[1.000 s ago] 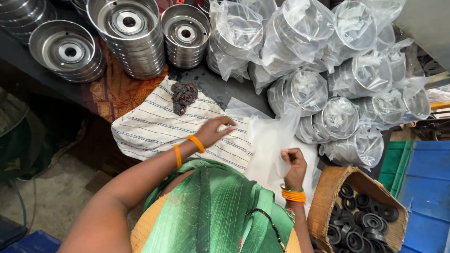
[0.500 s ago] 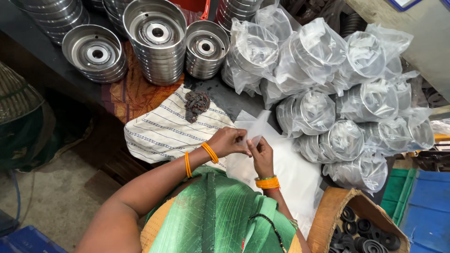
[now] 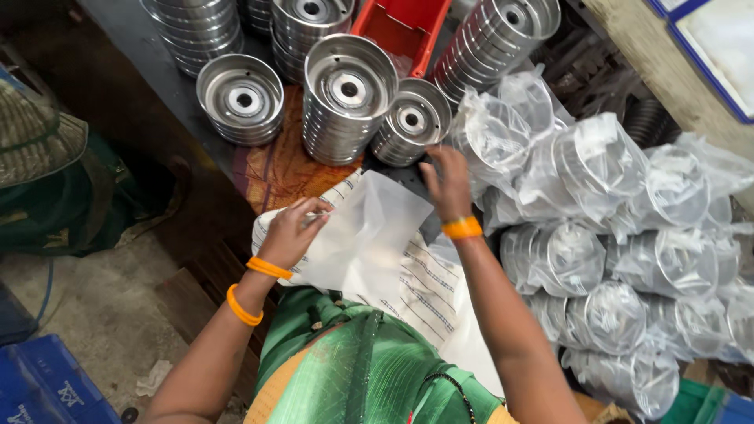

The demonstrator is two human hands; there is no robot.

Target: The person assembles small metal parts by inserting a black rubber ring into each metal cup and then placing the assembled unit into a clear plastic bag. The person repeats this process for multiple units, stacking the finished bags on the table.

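Note:
My left hand [image 3: 292, 232] pinches the near left edge of a clear plastic bag [image 3: 365, 239] that lies spread over a striped cloth [image 3: 420, 286] in front of me. My right hand [image 3: 448, 182] reaches forward past the bag's far corner, fingers resting at the foot of a short stack of shiny metal discs [image 3: 411, 120]. Whether it grips a disc or only touches one I cannot tell. Both wrists carry orange bangles.
Taller stacks of metal discs [image 3: 345, 98] stand at the back beside a red plastic tray [image 3: 402, 27]. A heap of bagged discs [image 3: 620, 235] fills the right side. A blue crate [image 3: 47, 385] sits on the floor at lower left.
The bag has been opened out flat over the cloth. My right hand has left the bag and stretched forward to the disc stacks. The view has swung toward the stacks.

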